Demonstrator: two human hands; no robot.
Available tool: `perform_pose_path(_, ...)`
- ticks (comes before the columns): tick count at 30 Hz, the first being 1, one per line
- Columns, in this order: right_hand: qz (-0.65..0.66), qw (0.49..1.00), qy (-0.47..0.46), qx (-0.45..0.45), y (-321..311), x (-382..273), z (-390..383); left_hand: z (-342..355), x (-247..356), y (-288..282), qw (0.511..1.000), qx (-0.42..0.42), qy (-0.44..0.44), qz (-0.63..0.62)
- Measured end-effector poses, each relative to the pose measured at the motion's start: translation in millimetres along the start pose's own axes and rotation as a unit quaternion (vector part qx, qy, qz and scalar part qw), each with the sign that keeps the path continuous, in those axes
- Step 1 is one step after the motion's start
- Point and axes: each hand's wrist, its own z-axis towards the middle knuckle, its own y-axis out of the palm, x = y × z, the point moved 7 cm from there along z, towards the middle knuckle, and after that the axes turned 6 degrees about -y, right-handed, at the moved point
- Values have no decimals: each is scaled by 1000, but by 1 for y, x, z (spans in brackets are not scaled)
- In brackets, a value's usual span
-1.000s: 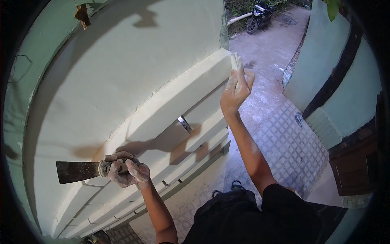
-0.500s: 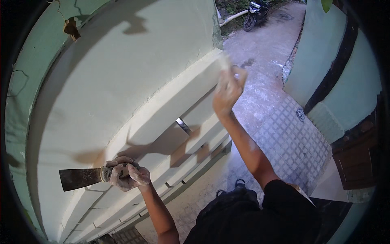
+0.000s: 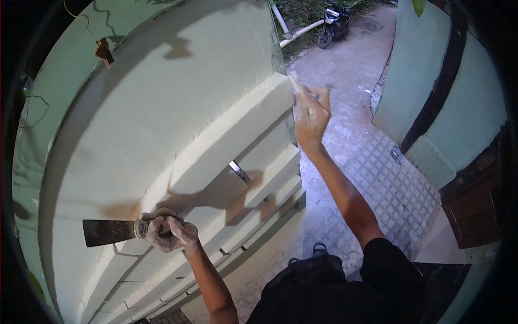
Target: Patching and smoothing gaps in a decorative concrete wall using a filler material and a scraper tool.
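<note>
My left hand (image 3: 168,229), coated in pale dust, is closed around the handle of a putty knife (image 3: 110,233). Its wide dark blade points left, in front of the white slatted ledge (image 3: 216,143) of the wall. Farther off, my right hand (image 3: 312,116) is raised beside the far end of that ledge. Its fingers are bent together, and something pale shows at their tips, smeared by motion. What the right hand holds, if anything, I cannot make out. A narrow gap shows between hand and ledge, though I cannot tell whether the fingertips touch it.
A pale curved wall (image 3: 124,119) with a green border rises on the left, a dried leaf (image 3: 103,51) hanging before it. Below lies a tiled path (image 3: 377,183). A parked motorbike (image 3: 334,24) stands far off; a green wall (image 3: 426,70) and brown door (image 3: 475,218) line the right.
My right hand has shifted slightly right and down, off the ledge's far corner. The left hand keeps its hold on the putty knife. The whole view has tilted a little.
</note>
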Motion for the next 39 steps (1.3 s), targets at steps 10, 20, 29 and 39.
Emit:
perform_pose_path(10, 18, 991, -106, -80, 12, -43, 11, 5, 11, 4, 997, 15, 34, -61)
perform_pose_path(20, 280, 934, 85, -206, -5, -152, -56, 7, 11, -1, 986, -73, -149, 26)
perform_pose_path(29, 373, 820, 109, -421, -39, -208, -134, -107, 85, -6, 835, -116, -510, -174)
perform_pose_path(39, 428, 703, 402, -401, -35, -175, -110, -104, 125, 28, 780, -313, -455, -294)
